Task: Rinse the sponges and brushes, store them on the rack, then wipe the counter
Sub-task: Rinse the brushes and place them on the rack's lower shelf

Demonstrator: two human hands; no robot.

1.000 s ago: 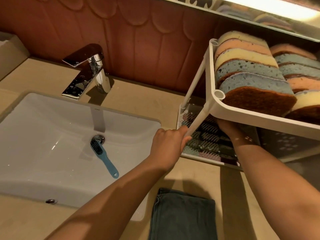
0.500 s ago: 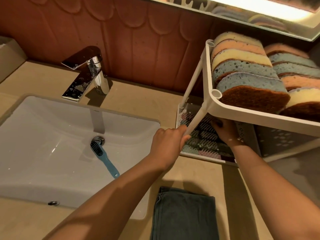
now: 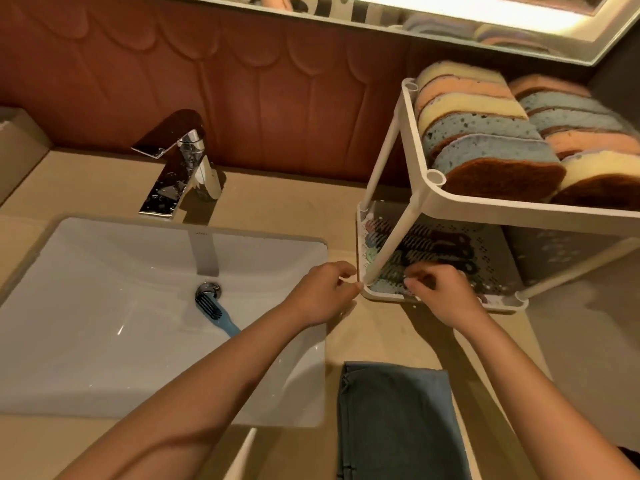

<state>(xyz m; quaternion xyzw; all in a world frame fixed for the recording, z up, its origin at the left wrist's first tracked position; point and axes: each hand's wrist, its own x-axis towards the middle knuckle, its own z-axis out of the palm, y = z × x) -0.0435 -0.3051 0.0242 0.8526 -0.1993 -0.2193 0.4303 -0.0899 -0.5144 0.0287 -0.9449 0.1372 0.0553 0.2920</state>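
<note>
The left hand is hovering loosely curled by the rack, the right hand is curling over its lower tray with grip unclear, and the brush in the sink is looking light, stiff and wet, best pinched by its handle.

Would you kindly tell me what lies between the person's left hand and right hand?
In the head view, the lower tray front corner and the foot of its white post sit between the left hand and right hand.

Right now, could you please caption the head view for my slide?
Left hand and right hand at the rack's lower tier; sponges above, blue brush lying in the sink.
</note>
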